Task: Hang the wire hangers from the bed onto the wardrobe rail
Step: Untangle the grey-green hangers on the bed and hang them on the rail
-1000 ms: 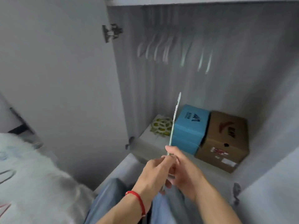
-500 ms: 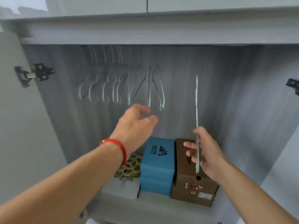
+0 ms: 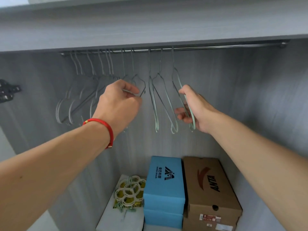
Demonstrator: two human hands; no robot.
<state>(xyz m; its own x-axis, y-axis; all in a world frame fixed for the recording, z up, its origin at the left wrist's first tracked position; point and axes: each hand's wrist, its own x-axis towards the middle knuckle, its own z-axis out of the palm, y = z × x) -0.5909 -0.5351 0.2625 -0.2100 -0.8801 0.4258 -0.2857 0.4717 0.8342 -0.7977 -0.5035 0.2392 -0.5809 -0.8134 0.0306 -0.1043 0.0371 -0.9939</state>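
Observation:
A metal wardrobe rail (image 3: pixel 216 47) runs under the shelf. Several wire hangers (image 3: pixel 93 90) hang bunched on its left half, and two pale green ones (image 3: pixel 164 100) hang near the middle. My right hand (image 3: pixel 195 107) grips a pale green wire hanger (image 3: pixel 176 75) whose hook sits over the rail right of the others. My left hand (image 3: pixel 118 102), with a red bracelet on the wrist, pinches the shoulder of a hung hanger (image 3: pixel 140 84) in the bunch.
On the wardrobe floor stand a blue shoebox stack (image 3: pixel 164 185), a brown cardboard shoebox (image 3: pixel 211 189) and a white box with a ring-shaped plastic holder (image 3: pixel 130 190) on it. A black door hinge (image 3: pixel 8 92) is at the left. The rail's right half is bare.
My right hand raised the green hanger and its hook now sits on the rail. My left hand reached up from mid-air and took hold of a hung hanger. The view tilted upward.

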